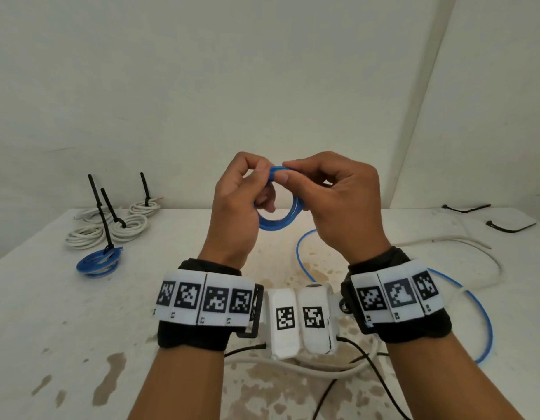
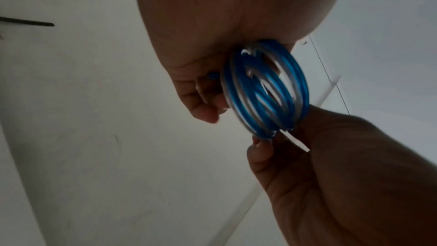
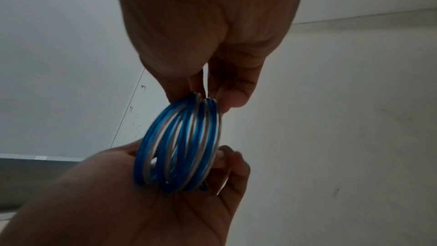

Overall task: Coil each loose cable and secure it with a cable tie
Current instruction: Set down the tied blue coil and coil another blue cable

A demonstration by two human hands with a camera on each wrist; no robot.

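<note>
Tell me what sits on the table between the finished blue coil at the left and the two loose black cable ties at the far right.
Head view: a blue cable's uncoiled tail and a loose white cable.

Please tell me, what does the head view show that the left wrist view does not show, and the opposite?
Only the head view shows the stained white table, three tied white cable coils, one tied blue-and-white coil, two loose black cable ties, and the uncoiled blue tail running off to the right.

Only the left wrist view shows, from close up, the separate blue and white turns and a short white cable end sticking out.

Both show the left hand and right hand holding the blue-and-white coil in progress in the air.
</note>
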